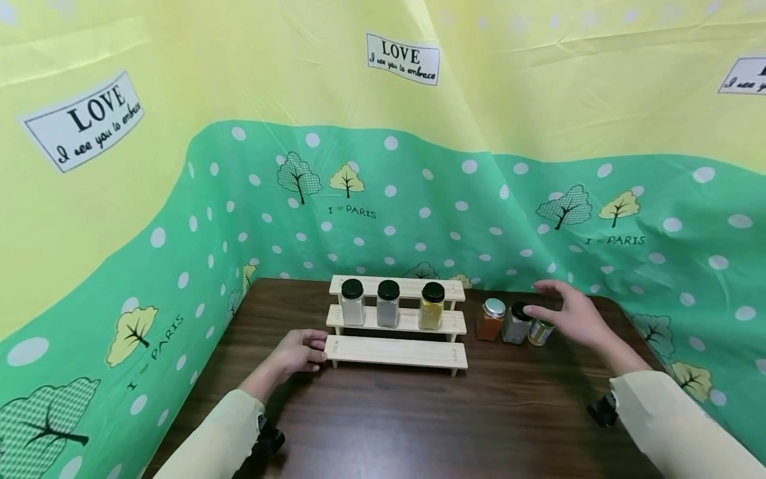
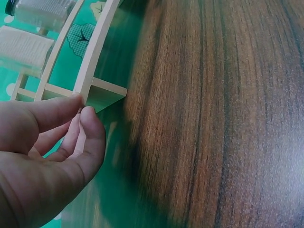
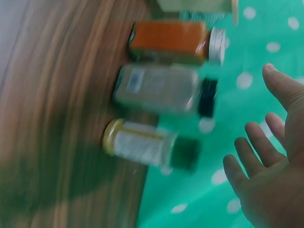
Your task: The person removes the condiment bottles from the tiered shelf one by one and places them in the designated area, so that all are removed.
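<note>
A three-step wooden rack [image 1: 395, 351] carries three black-lidded jars on its middle step: a white one [image 1: 353, 303], a grey one [image 1: 387, 305] and a yellow one [image 1: 431, 307]. My left hand [image 1: 294, 352] pinches the left end of the lowest step; the left wrist view shows thumb and fingertips meeting at the rack's corner [image 2: 84, 88]. Right of the rack stand an orange jar with a silver lid [image 3: 168, 40], a grey jar with a black lid [image 3: 156, 88] and a small green-lidded jar [image 3: 142, 145]. My right hand [image 1: 574, 318], fingers spread, is beside these lids, holding nothing.
The dark wooden table [image 1: 383, 426] extends in front of the rack. A green and yellow printed cloth [image 1: 419, 199] hangs behind the table and along its sides.
</note>
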The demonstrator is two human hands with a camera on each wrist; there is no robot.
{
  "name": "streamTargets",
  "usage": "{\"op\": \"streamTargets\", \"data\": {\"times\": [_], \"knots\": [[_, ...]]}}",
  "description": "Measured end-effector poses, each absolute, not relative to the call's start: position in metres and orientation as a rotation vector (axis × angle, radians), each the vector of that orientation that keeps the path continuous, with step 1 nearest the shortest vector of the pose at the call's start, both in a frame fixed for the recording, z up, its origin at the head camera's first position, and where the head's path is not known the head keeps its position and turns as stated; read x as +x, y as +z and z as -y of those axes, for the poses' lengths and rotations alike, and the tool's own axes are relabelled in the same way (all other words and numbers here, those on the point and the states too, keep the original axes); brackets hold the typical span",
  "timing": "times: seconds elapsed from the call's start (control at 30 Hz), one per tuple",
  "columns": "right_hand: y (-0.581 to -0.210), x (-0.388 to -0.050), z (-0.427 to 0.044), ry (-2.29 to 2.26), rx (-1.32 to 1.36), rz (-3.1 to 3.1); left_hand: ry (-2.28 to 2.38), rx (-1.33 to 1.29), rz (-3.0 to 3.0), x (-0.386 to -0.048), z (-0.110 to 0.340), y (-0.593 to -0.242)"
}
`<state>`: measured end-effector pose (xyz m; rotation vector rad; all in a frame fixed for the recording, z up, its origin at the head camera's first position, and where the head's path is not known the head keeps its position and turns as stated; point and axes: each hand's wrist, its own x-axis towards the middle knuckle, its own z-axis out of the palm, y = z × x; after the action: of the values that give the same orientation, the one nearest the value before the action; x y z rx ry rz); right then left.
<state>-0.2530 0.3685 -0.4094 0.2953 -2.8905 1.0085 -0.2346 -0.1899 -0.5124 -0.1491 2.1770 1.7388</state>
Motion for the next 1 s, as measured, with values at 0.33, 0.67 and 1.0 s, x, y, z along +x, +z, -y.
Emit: {"op": "streamTargets", "data": {"times": [0.33,0.67,1.0], "knots": [[-0.394,-0.259,-0.31,1.038,0.495,2.855,1.745,-0.149,-2.166,-0.234,0.19,-0.511],[-0.392,-0.263,-0.261,1.174,0.614,2.89,1.751,-0.136,-2.158,-0.236,0.19,-0.511],[-0.405,-0.265,-0.231,1.235,0.726,2.857,1.781,-0.167,-2.138,-0.237,0.191,-0.516]]}}
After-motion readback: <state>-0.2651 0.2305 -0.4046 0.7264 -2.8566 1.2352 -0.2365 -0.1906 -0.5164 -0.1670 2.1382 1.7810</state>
